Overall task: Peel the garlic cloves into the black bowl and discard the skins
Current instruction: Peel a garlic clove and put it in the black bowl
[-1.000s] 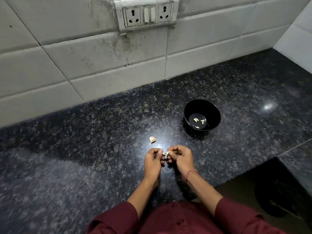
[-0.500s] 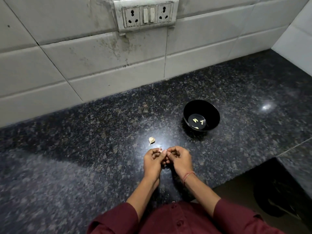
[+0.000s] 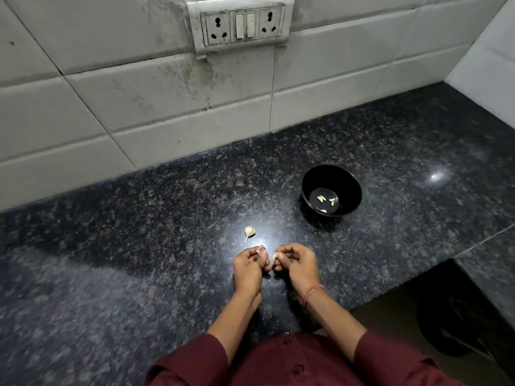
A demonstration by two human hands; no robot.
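**Hands draw apart, skin comes free**

The hands, pressed together half a second ago, have separated. The left hand (image 3: 249, 270) now pinches a scrap of papery skin (image 3: 261, 248) in curled fingers; the right hand (image 3: 296, 263) pinches the bared garlic clove (image 3: 275, 256). This clove looks ready for the black bowl (image 3: 349, 188), which sits further off to the right with the peeled cloves (image 3: 324, 201) inside. An unpeeled clove (image 3: 250, 231) waits on the granite counter (image 3: 167, 218).

Dark speckled granite counter (image 3: 139, 260), grimy white tiled wall (image 3: 111, 107), switch-and-socket plate (image 3: 242, 23), light glare on stone

maroon sleeves (image 3: 195, 360), perhaps thread wristband (image 3: 312, 292)
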